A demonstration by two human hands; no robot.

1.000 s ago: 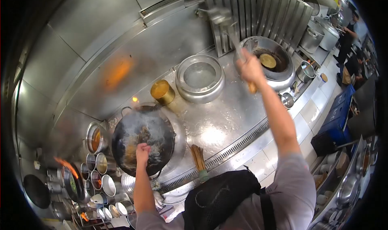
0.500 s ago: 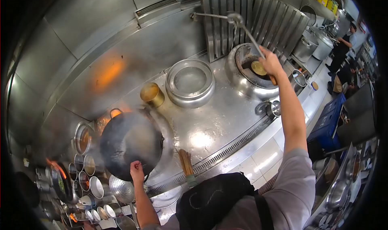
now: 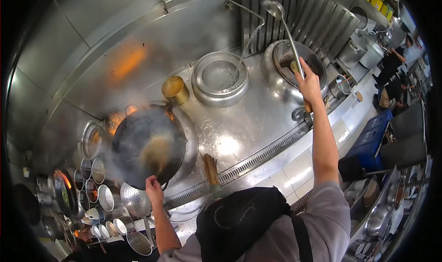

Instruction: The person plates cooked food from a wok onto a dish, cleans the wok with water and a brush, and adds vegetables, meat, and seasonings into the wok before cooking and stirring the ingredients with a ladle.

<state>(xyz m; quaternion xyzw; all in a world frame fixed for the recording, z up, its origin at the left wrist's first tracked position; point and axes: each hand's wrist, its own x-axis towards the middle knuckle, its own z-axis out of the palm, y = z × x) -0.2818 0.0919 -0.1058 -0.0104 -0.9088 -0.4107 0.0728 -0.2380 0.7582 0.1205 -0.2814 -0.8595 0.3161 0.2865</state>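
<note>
My right hand (image 3: 309, 85) is closed round the long handle of a steel ladle (image 3: 287, 29). The ladle's bowl is raised toward the back panels. A dark round wok (image 3: 133, 138) stands on the left burner, steaming, with yellowish-brown liquid (image 3: 157, 151) in its bottom. My left hand (image 3: 154, 188) is at the wok's near rim, beside a loop handle, fingers drawn together. What they pinch, if anything, I cannot make out. Water runs from a swivel tap (image 3: 258, 26) into a round steel basin (image 3: 199, 88) between the burners.
A brass-coloured pot (image 3: 175, 91) stands behind the wok. At right is another burner (image 3: 294, 96). A bamboo brush (image 3: 211, 170) lies near the front drain grate (image 3: 262, 147). Several seasoning containers (image 3: 107, 197) and a perforated skimmer (image 3: 135, 200) are at left. Another person (image 3: 393, 62) stands far right.
The tap's spout has swung left and now pours into the basin. The ladle has come away from the tap. Liquid in the wok shows more clearly. My view has shifted slightly.
</note>
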